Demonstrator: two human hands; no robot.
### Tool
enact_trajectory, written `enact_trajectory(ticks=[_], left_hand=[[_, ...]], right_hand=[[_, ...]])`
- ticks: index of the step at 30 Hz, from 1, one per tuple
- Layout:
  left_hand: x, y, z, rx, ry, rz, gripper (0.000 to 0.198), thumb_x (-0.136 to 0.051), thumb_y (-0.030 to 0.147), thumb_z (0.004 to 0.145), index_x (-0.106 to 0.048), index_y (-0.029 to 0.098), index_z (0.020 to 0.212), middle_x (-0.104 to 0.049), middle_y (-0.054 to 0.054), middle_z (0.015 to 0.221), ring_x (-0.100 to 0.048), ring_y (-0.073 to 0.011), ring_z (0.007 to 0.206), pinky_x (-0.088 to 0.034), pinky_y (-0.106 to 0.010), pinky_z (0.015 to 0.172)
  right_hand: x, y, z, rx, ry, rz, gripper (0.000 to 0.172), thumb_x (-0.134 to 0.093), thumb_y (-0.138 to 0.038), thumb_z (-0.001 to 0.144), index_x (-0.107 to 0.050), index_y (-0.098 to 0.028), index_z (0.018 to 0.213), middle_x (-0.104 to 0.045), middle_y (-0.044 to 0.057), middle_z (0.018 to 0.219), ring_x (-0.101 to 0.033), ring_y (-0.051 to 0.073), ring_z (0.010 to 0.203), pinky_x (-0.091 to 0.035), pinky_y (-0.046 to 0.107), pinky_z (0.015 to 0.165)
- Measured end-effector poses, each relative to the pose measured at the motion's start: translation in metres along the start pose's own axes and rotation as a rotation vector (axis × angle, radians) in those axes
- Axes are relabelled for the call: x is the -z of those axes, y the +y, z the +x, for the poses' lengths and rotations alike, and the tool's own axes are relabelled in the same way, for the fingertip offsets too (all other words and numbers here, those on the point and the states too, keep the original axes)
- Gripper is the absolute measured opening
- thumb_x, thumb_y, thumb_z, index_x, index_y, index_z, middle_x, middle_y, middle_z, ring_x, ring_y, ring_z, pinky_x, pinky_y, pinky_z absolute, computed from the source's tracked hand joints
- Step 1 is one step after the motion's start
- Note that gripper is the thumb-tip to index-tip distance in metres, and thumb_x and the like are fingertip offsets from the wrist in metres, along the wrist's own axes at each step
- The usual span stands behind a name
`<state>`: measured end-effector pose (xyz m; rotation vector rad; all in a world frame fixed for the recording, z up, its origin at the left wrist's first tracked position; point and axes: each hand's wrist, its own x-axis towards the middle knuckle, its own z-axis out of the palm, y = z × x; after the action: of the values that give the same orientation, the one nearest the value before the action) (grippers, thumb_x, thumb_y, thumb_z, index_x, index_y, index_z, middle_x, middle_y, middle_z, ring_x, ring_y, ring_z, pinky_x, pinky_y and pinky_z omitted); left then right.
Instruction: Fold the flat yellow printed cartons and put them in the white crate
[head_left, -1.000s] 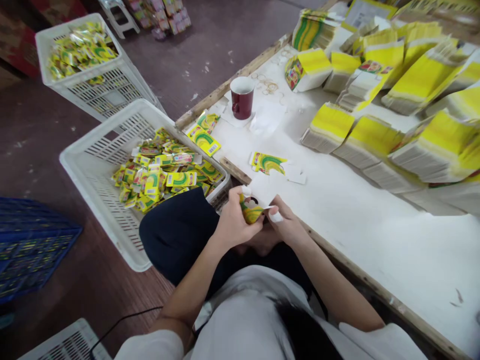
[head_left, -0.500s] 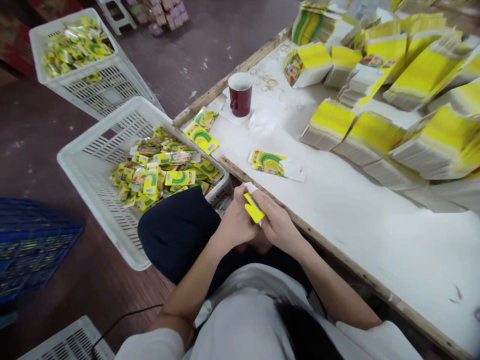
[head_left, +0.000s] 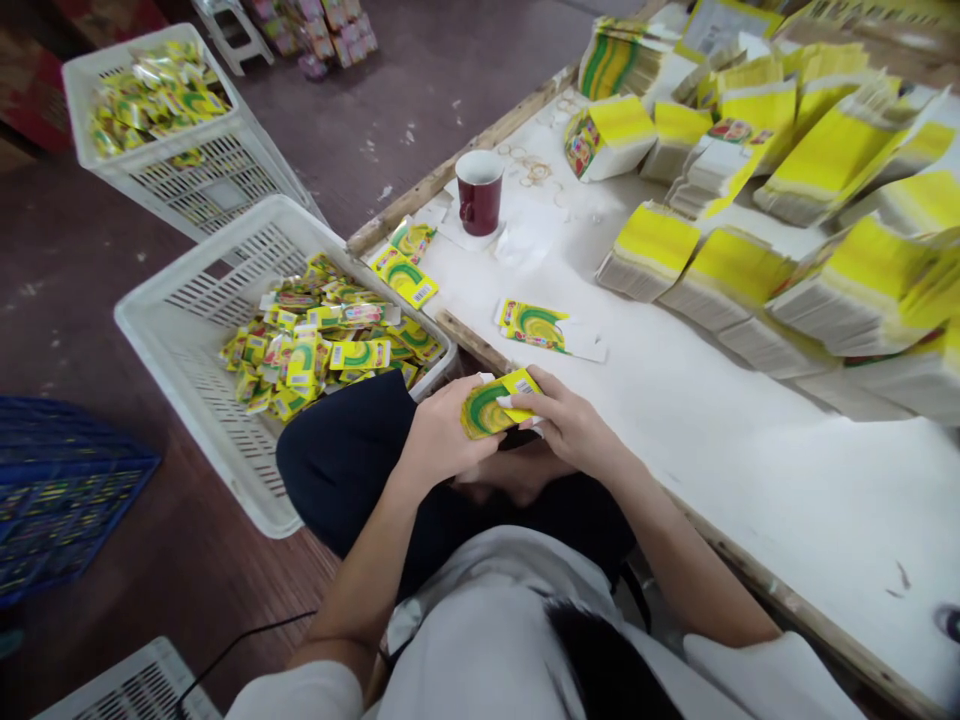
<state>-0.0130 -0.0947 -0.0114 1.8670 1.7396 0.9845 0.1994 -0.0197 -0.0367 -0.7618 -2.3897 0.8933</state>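
Observation:
Above my lap, by the table edge, both hands hold one small yellow-and-green printed carton. My left hand is closed round its left end. My right hand pinches the right end, near a barcode, with fingers across the front; the thumb is mostly hidden. On the table just beyond lies a flat unfolded carton with white flaps. Two more printed cartons lie at the table's corner. To the left, a white plastic basket holds many small yellow packs.
A maroon mug stands near the table's far edge, with rubber bands beside it. Bundled stacks of flat cartons fill the right back. Behind is a second white basket; a blue crate sits on the floor.
The carton has turned from its narrow side to its broad printed face toward me. My left hand has moved slightly left, and the hands are farther apart.

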Motion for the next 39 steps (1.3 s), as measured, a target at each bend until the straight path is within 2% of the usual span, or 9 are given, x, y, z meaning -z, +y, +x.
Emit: enact_trajectory(ticks=[5, 10, 12, 15, 17, 20, 25, 30, 39], left_hand=[[0.002, 0.003, 0.005, -0.039, -0.006, 0.017, 0.057, -0.081, 0.029, 0.069, -0.061, 0.016, 0.121, -0.075, -0.012, 0.112, -0.072, -0.029, 0.104, -0.058, -0.04, 0.093], [-0.007, 0.004, 0.008, 0.048, 0.031, -0.167, 0.06, -0.083, 0.035, 0.07, -0.06, 0.017, 0.123, -0.072, -0.012, 0.116, -0.071, -0.0289, 0.107, -0.056, -0.04, 0.096], [-0.008, -0.005, 0.01, 0.18, 0.213, -0.444, 0.069, -0.086, 0.04, 0.066, -0.058, 0.021, 0.126, -0.069, -0.011, 0.123, -0.068, -0.0288, 0.115, -0.054, -0.04, 0.101], [-0.005, -0.025, 0.015, 0.374, 0.604, -0.768, 0.073, -0.078, 0.057, 0.074, -0.047, 0.031, 0.136, -0.057, -0.009, 0.143, -0.049, -0.026, 0.141, -0.045, -0.041, 0.113], [-0.004, -0.036, 0.017, 0.438, 0.688, -0.825, 0.068, -0.066, 0.064, 0.082, -0.043, 0.034, 0.138, -0.048, -0.009, 0.152, -0.036, -0.0233, 0.15, -0.038, -0.042, 0.118], [-0.009, -0.041, 0.016, 0.566, 0.667, -0.931, 0.077, -0.078, 0.055, 0.076, -0.041, 0.03, 0.138, -0.044, -0.013, 0.155, -0.038, -0.0249, 0.149, -0.038, -0.042, 0.118], [-0.025, -0.03, 0.011, 0.602, 0.449, -1.021, 0.066, -0.084, 0.043, 0.072, -0.052, 0.024, 0.126, -0.066, -0.012, 0.13, -0.064, -0.0248, 0.122, -0.052, -0.038, 0.101], [-0.03, -0.028, 0.006, 0.556, 0.304, -1.026, 0.055, -0.084, 0.041, 0.072, -0.059, 0.023, 0.118, -0.072, -0.009, 0.117, -0.069, -0.0203, 0.104, -0.055, -0.032, 0.087], [-0.039, -0.024, 0.003, 0.558, 0.232, -1.0, 0.053, -0.081, 0.047, 0.074, -0.061, 0.02, 0.115, -0.072, -0.01, 0.112, -0.069, -0.0194, 0.098, -0.054, -0.032, 0.085]], right_hand=[[0.006, -0.003, 0.007, 0.012, -0.003, 0.11, 0.028, -0.06, -0.023, 0.091, -0.064, -0.026, 0.119, -0.055, 0.015, 0.141, -0.058, 0.031, 0.13, -0.051, 0.048, 0.103], [-0.007, -0.007, 0.012, -0.11, 0.126, 0.303, 0.067, -0.069, -0.036, 0.087, -0.036, -0.025, 0.144, -0.049, 0.018, 0.148, -0.056, 0.032, 0.132, -0.051, 0.05, 0.103], [-0.002, 0.001, 0.018, -0.134, 0.139, 0.358, 0.072, -0.07, -0.045, 0.086, -0.034, -0.026, 0.145, -0.053, 0.017, 0.145, -0.061, 0.03, 0.123, -0.054, 0.047, 0.098], [0.015, 0.025, 0.034, -0.289, 0.214, 0.148, 0.042, -0.064, -0.045, 0.09, -0.055, -0.023, 0.124, -0.064, 0.014, 0.126, -0.066, 0.029, 0.106, -0.056, 0.047, 0.089], [0.025, 0.043, 0.046, -0.44, 0.215, -0.125, 0.029, -0.065, -0.037, 0.089, -0.062, -0.018, 0.11, -0.067, 0.017, 0.113, -0.065, 0.031, 0.101, -0.054, 0.049, 0.089], [0.027, 0.062, 0.06, -0.616, 0.109, -0.436, 0.03, -0.071, -0.029, 0.085, -0.063, -0.011, 0.108, -0.064, 0.022, 0.11, -0.06, 0.036, 0.105, -0.048, 0.05, 0.094], [0.012, 0.061, 0.065, -0.655, -0.007, -0.571, 0.017, -0.064, -0.021, 0.089, -0.064, -0.011, 0.104, -0.061, 0.021, 0.111, -0.056, 0.034, 0.107, -0.045, 0.043, 0.093], [0.012, 0.058, 0.062, -0.684, 0.053, -0.61, 0.033, -0.067, -0.024, 0.088, -0.059, -0.008, 0.116, -0.06, 0.023, 0.115, -0.056, 0.035, 0.108, -0.045, 0.042, 0.091], [0.016, 0.058, 0.065, -0.644, 0.134, -0.467, 0.026, -0.066, -0.016, 0.077, -0.056, -0.016, 0.101, -0.066, 0.015, 0.099, -0.061, 0.031, 0.095, -0.047, 0.042, 0.084]])
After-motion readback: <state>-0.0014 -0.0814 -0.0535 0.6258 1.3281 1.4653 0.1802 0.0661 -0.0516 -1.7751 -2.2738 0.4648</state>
